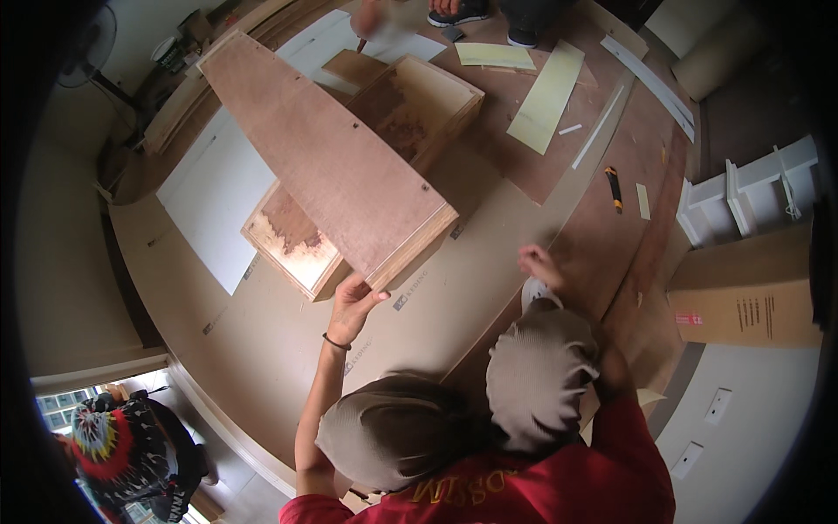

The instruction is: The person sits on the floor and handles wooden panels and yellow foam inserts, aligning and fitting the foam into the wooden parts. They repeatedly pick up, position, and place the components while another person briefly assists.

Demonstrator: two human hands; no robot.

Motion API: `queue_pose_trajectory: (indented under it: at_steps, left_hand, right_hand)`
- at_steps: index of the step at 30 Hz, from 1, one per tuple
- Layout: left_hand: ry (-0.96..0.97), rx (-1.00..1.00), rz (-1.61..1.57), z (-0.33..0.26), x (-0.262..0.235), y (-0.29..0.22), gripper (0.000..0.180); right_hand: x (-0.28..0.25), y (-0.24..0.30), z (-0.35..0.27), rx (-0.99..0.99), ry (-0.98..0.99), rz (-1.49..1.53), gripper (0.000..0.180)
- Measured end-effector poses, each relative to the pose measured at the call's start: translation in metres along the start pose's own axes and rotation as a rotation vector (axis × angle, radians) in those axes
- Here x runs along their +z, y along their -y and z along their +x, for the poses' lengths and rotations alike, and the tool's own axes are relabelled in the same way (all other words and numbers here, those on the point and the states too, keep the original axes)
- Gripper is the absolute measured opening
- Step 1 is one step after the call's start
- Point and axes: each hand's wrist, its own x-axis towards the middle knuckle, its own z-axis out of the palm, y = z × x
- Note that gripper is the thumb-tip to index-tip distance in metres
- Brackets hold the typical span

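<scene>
My left hand [356,301] grips the near corner of a long reddish plywood board [323,153]. The board lies slanted over an open wooden box frame [419,109], whose near end [292,249] shows beneath it. My right hand [538,264] hovers just above the brown floor sheet to the right, fingers loosely apart and holding nothing. My bent knees in grey trousers [537,371] fill the lower middle, with a red shirt below them.
A yellow-and-black utility knife [614,188] lies on the floor right of the box. Pale yellow strips [546,87] and white strips [650,83] lie farther back. Another person's shoes [458,13] stand at the top. A white panel [218,192], a cardboard box [742,297] and a white shelf unit [751,192] flank the area.
</scene>
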Motion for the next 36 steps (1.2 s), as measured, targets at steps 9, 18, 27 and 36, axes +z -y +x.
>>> queue_pose_trajectory:
  at_steps: [9, 18, 27, 36]
  left_hand:
    - [-0.367, 0.041, -0.031, -0.014, 0.021, 0.042, 0.03]
    - [-0.566, 0.01, -0.413, -0.029, 0.004, 0.058, 0.052]
    - [-0.892, -0.157, -0.297, -0.059, 0.0, 0.072, 0.049]
    - [-1.047, -0.218, -0.277, -0.11, -0.013, 0.084, 0.046]
  right_hand:
    - [0.018, -0.009, -0.045, -0.355, -0.057, -0.492, 0.017]
    - [0.002, 0.008, -0.038, -0.586, 0.003, -0.375, 0.014]
    - [-0.068, 0.011, 0.028, -0.472, -0.237, -0.147, 0.013]
    - [-0.105, 0.093, 0.254, -0.378, -0.335, 0.044, 0.005]
